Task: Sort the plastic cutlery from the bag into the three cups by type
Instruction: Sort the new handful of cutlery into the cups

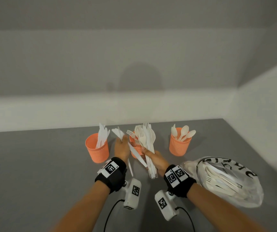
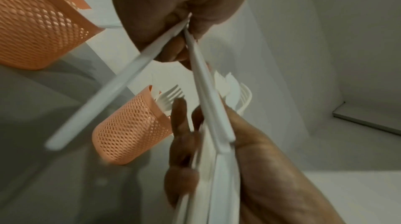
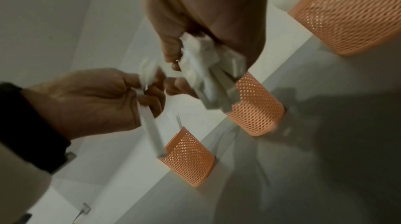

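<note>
Three orange mesh cups stand in a row on the grey table. The left cup holds white knives, the middle cup holds forks, the right cup holds spoons. My left hand grips a few white knives between the left and middle cups; their handles fan out below my fingers. My right hand grips a thick bundle of mixed cutlery in front of the middle cup. The bundle's handle ends show in the right wrist view. The plastic bag lies at the right with more cutlery inside.
A white wall ledge runs behind the cups, and a wall closes the right side. Black cables trail from the wrist cameras near the front. Bare grey table stretches to the left.
</note>
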